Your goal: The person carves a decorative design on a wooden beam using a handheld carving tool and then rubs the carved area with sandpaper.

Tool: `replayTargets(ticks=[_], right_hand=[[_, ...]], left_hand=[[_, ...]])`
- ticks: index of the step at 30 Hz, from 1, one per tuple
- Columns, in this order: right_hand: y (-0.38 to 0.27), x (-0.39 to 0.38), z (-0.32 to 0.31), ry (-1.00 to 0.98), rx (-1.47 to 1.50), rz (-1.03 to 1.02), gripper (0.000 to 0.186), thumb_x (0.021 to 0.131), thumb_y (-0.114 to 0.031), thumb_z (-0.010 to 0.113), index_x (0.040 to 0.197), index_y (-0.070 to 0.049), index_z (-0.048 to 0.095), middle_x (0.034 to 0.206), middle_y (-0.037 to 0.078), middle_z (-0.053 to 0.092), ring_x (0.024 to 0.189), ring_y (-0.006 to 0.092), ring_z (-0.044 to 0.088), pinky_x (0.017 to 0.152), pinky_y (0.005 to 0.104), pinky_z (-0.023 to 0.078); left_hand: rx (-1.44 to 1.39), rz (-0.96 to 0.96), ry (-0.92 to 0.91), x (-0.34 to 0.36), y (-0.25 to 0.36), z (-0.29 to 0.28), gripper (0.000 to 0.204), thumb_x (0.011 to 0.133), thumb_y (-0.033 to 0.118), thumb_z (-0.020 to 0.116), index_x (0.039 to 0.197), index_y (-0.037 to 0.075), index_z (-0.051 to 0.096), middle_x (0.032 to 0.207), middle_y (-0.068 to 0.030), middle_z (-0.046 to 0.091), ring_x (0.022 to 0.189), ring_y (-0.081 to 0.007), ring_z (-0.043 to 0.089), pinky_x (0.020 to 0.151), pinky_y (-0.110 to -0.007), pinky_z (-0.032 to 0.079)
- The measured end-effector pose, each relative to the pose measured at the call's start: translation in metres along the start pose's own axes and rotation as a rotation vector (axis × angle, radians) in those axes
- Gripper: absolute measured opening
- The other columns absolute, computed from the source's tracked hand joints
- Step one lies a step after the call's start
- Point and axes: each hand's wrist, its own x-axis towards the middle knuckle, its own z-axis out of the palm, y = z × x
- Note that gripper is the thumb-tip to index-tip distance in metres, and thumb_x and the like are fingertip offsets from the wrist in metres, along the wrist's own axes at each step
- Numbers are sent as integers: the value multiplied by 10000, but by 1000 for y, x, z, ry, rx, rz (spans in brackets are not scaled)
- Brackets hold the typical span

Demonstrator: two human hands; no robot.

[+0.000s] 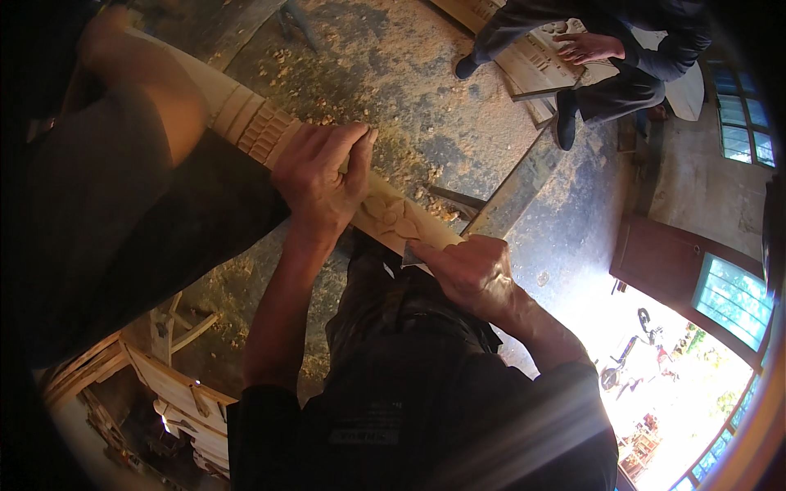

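A long pale wooden board (391,211) runs diagonally across the middle, carved with a leaf-like motif and, higher up, rows of small blocks. My left hand (322,170) wraps its fingers over the board between those carvings. At the board's lower right end, my right hand (465,274) has its fingers closed around a small grey flat piece (413,255), held against the board's edge beside the motif. What exactly that piece is, I cannot tell.
Another person in dark clothing (164,164), bare limb showing, is at upper left by the board. A co-worker (663,57) sits upper right near carved panels (475,12). A long beam (516,184) lies beyond my board. Stacked timber (164,376) stands lower left; a motorbike (634,348) is outside the doorway.
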Motion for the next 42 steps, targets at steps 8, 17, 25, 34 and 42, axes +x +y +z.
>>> replayTargets(ticks=[8, 17, 25, 34, 42], right_hand=[[-2, 0, -5, -26, 7, 21, 380, 910, -100, 864, 1284, -167, 853, 642, 24, 635, 561, 251, 660, 545, 433, 494], [-8, 12, 0, -17, 49, -1, 395, 912, -69, 829, 1300, -149, 831, 617, 36, 612, 535, 255, 649, 526, 441, 489], [-3, 0, -10, -84, -5, 3, 440, 909, -40, 770, 1339, -124, 804, 625, 25, 605, 532, 252, 641, 514, 445, 478], [-3, -5, -6, -42, -20, -1, 454, 878, -21, 788, 1323, -108, 810, 633, 24, 612, 536, 248, 647, 517, 440, 488], [-5, -5, -8, -83, 13, 27, 452, 927, -39, 735, 1375, -95, 764, 669, 59, 660, 587, 286, 695, 522, 455, 522]], left_hand=[[-18, 50, 43, 0, -3, 2, 107, 944, 76, 906, 1029, 75, 841, 923, -87, 821, 820, -297, 756, 703, -418, 591], [-38, 68, 41, -1, -8, 4, 112, 948, 77, 905, 1038, 69, 839, 940, -92, 823, 836, -308, 760, 725, -417, 595], [-24, 32, 15, 1, -1, 2, 77, 967, 80, 891, 1029, 62, 848, 928, -103, 824, 837, -310, 766, 722, -415, 599], [-10, 51, 17, 3, -2, 2, 73, 980, 107, 891, 1018, 59, 851, 933, -97, 832, 837, -298, 770, 715, -405, 600], [-2, 53, 31, 1, -3, 2, 74, 970, 104, 895, 1014, 61, 853, 923, -93, 832, 826, -297, 767, 711, -402, 597]])
